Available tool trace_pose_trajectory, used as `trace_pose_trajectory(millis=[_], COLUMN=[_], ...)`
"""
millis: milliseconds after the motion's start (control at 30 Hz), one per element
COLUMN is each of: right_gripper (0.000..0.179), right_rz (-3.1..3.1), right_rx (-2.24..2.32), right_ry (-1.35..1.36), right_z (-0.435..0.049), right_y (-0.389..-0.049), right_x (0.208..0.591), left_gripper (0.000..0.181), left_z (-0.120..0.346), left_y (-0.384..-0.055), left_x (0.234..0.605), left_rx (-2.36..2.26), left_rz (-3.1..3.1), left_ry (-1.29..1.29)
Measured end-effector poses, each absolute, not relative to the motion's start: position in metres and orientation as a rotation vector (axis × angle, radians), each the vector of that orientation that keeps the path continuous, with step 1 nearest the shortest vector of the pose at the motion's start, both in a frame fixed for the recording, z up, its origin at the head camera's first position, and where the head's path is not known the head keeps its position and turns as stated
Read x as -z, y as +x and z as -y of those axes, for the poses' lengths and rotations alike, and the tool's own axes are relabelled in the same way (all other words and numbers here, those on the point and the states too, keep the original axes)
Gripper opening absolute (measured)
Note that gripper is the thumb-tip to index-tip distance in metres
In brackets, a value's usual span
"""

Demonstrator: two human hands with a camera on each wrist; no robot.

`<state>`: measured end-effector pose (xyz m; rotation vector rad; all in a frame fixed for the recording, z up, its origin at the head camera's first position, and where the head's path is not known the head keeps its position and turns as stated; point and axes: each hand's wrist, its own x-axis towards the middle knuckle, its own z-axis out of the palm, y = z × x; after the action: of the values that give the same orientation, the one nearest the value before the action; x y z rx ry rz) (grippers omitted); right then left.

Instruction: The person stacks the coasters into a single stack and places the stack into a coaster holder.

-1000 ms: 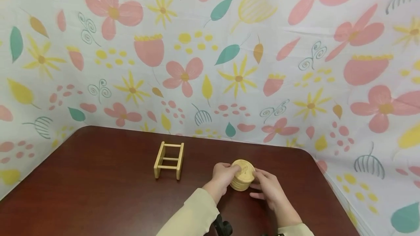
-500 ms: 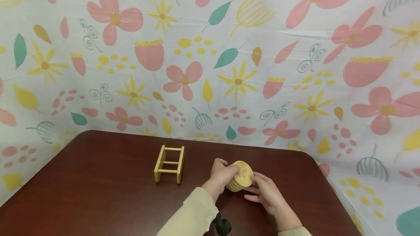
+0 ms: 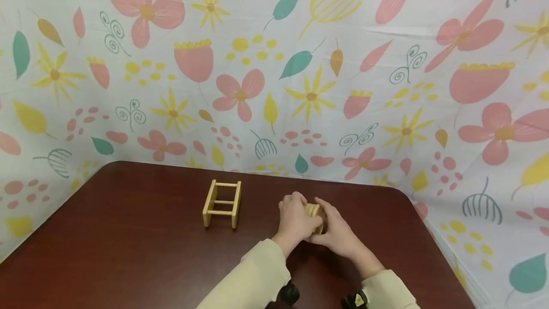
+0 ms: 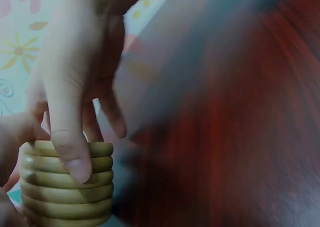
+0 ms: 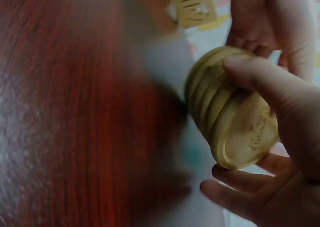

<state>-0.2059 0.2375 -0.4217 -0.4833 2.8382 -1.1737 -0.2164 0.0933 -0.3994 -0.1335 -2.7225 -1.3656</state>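
Observation:
Both hands hold a stack of several round wooden coasters (image 3: pixel 314 210), turned on its side above the right part of the table. My left hand (image 3: pixel 296 221) grips it from the left, its thumb lying across the ridged coaster edges in the left wrist view. From the right, my right hand (image 3: pixel 339 230) holds the other end, thumb over the rims and fingers beneath. Dark lettering marks the end face of the coasters (image 5: pixel 252 132) in the right wrist view. The hands hide much of the stack in the head view.
A small wooden rack (image 3: pixel 220 212) with side panels and crossbars stands left of the hands on the dark red-brown table (image 3: pixel 128 232). A flower-printed cloth (image 3: pixel 240 132) hangs behind the table's far edge. Black wrist straps show at both cuffs.
The coaster stack has tipped from nearly upright, lettered face showing, onto its side. The right hand has moved up and closed in around its end. The rack stays in place.

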Motion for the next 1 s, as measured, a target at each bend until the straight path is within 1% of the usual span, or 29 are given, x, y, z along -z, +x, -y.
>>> trace_pose_trajectory(millis=[133, 267, 367, 533, 767, 1000], right_gripper=[0.092, 0.091, 0.09, 0.089, 0.09, 0.088], right_rz=[-2.879, -2.85, -2.825, -2.777, -2.747, -2.789], right_rx=[1.125, 1.123, 1.104, 1.072, 1.039, 0.968], right_ry=[-0.485, -0.506, -0.515, -0.522, -0.597, -0.639], right_z=[-0.241, -0.248, -0.253, -0.257, -0.257, -0.259], right_y=[-0.212, -0.217, -0.218, -0.221, -0.226, -0.225], right_x=[0.426, 0.425, 0.424, 0.421, 0.415, 0.414], left_gripper=[0.056, 0.073, 0.076, 0.079, 0.08, 0.078], left_z=[-0.09, -0.078, -0.067, -0.057, -0.055, -0.055], left_y=[-0.213, -0.215, -0.219, -0.227, -0.237, -0.24], left_x=[0.403, 0.402, 0.401, 0.401, 0.401, 0.406], left_rx=[1.295, 1.34, 1.332, 1.148, 0.976, 1.001], left_rz=[2.749, 2.82, 2.888, 2.99, 2.977, 2.999], left_ry=[-0.288, -0.478, -0.668, -0.939, -1.043, -1.046])
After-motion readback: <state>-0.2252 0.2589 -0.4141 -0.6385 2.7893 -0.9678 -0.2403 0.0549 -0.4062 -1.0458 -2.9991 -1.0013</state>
